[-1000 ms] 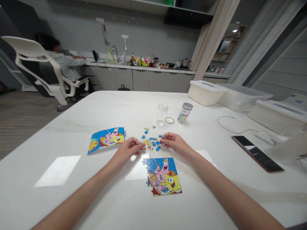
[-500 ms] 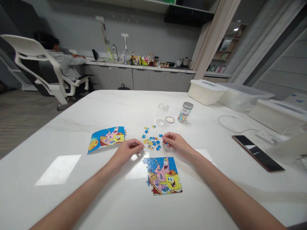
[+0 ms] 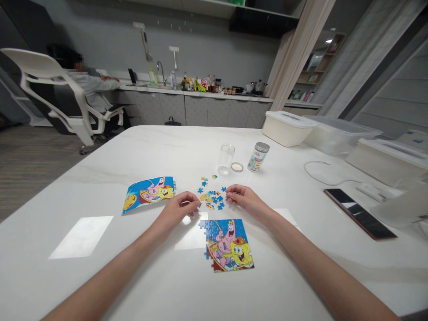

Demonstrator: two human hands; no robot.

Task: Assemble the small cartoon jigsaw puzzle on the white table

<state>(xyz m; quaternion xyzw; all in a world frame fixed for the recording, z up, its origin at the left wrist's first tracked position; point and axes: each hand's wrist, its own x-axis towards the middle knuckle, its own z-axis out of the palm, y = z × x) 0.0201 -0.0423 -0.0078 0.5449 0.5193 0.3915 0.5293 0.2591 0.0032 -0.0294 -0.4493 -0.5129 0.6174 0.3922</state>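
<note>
Left of the loose pile, my left hand is closed in a pinch, with the edge of a small puzzle piece at its fingertips. My right hand is on the other side, thumb and fingers pinched together; anything between them is too small or hidden to make out. A blue puzzle piece lies by its fingertips. Between the hands is a heap of loose puzzle pieces, blue and yellow. Nearer me lies a partly joined cartoon puzzle with a jagged left edge. A curled picture sheet lies beyond my left hand.
Behind the pieces stand a clear jar, a silver lid ring and a printed can. A phone, a white cable and storage boxes are on the right. A person sits at the far counter.
My right hand has shifted slightly left and its fingers have drawn closer. The red-and-blue piece under its fingertips no longer shows. My left hand has risen slightly.
</note>
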